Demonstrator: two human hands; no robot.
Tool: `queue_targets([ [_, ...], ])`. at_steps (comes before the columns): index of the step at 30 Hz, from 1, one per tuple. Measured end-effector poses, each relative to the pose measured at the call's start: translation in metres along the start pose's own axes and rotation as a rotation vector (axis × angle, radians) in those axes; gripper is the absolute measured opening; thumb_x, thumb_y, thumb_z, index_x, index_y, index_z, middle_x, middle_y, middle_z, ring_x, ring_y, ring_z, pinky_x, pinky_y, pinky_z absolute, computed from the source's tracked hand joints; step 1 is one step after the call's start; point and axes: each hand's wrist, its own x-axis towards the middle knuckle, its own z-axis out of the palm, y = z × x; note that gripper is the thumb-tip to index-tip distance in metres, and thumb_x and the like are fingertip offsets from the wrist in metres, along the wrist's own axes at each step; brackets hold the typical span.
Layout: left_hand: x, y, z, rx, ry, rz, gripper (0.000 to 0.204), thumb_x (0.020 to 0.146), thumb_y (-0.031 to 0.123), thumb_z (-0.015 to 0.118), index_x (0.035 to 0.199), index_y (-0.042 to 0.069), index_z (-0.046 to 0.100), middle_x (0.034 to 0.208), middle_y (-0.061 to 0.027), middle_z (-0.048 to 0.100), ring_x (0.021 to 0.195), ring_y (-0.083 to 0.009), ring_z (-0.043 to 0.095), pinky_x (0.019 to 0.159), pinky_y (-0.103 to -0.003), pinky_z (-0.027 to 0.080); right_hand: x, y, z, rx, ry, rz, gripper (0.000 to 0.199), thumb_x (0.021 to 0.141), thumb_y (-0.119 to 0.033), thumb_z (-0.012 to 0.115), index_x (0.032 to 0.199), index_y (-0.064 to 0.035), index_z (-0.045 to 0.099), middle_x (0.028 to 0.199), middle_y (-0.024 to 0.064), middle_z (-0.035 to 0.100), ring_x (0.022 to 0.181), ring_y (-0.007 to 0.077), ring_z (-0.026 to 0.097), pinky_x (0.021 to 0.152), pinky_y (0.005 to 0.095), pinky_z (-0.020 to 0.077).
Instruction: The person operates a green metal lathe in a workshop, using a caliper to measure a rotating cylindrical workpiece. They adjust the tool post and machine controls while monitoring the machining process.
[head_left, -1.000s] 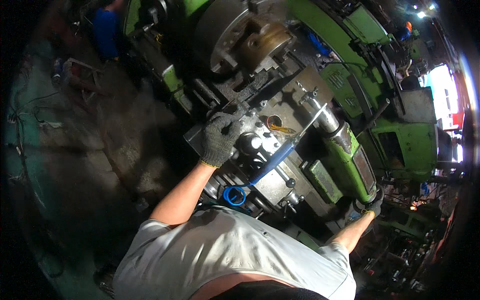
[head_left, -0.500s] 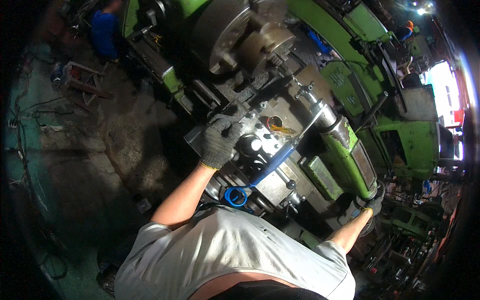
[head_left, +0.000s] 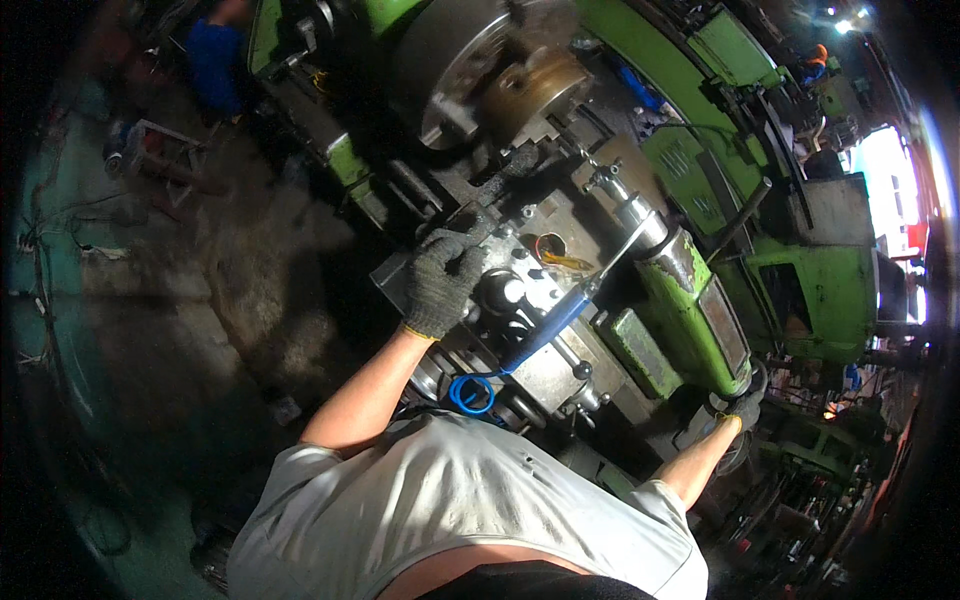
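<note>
Your left hand (head_left: 443,283), in its dark glove, lies over the tool post (head_left: 500,295) at the middle of the frame, so you cannot see what its palm and fingers press on or whether they grip anything. Your right hand (head_left: 742,407), at the lower right, is small and dim; its hold on the handwheel (head_left: 745,440) cannot be made out. Your own shoulders hide the machine's near side along the lower edge. The chuck (head_left: 470,60) is cut off by the top edge. The upper left corner is blurred and dark; a blue shape (head_left: 215,65) there cannot be identified.
</note>
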Motion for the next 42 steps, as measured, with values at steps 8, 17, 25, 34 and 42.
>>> queue_targets([
  [8,0.002,0.007,-0.002,-0.040,-0.020,0.001,0.013,0.091,0.011,0.072,0.099,0.000,0.072,0.096,-0.0157,0.071,0.092,-0.0334,0.067,0.085,-0.042,0.052,-0.015,-0.022,0.007,-0.171,0.073,-0.502,0.040,0.099,-0.037,0.057,0.117,-0.0059,0.074,0.117,0.0097,0.072,0.104,0.0249,0.066,0.092,0.0396,0.0533],
  [17,0.002,0.001,-0.003,-0.003,-0.045,-0.001,0.017,0.092,0.014,0.073,0.103,0.001,0.073,0.100,-0.0156,0.071,0.097,-0.0317,0.067,0.089,-0.042,0.051,-0.053,0.008,0.025,0.510,0.227,-0.032,0.046,0.100,-0.043,0.054,0.122,-0.0070,0.073,0.118,0.0092,0.072,0.103,0.0236,0.066,0.088,0.0363,0.0548],
  [25,0.003,-0.001,-0.005,-0.013,-0.055,0.008,0.014,0.091,0.012,0.074,0.098,0.000,0.071,0.099,-0.0154,0.070,0.096,-0.0308,0.066,0.088,-0.041,0.052,-0.056,0.024,0.016,0.949,0.175,0.114,0.053,0.100,-0.050,0.051,0.126,-0.0081,0.071,0.119,0.0089,0.072,0.101,0.0224,0.067,0.085,0.0331,0.0563],
  [34,0.003,0.006,-0.007,-0.004,-0.046,-0.006,0.013,0.091,0.010,0.073,0.096,-0.001,0.070,0.100,-0.0159,0.071,0.096,-0.0301,0.067,0.088,-0.041,0.052,-0.077,-0.102,0.007,0.582,0.096,0.402,0.052,0.094,-0.044,0.071,0.138,-0.0169,0.065,0.102,0.0027,0.071,0.084,0.0183,0.064,0.068,0.0311,0.0525],
  [42,0.002,0.009,0.000,-0.067,-0.047,-0.060,0.012,0.091,0.010,0.073,0.096,-0.001,0.070,0.096,-0.0165,0.068,0.092,-0.0316,0.066,0.085,-0.041,0.052,-0.021,-0.010,0.016,0.407,0.138,0.224,0.059,0.091,-0.051,0.070,0.125,-0.0027,0.070,0.105,0.0128,0.072,0.084,0.0237,0.066,0.067,0.0394,0.0536],
])
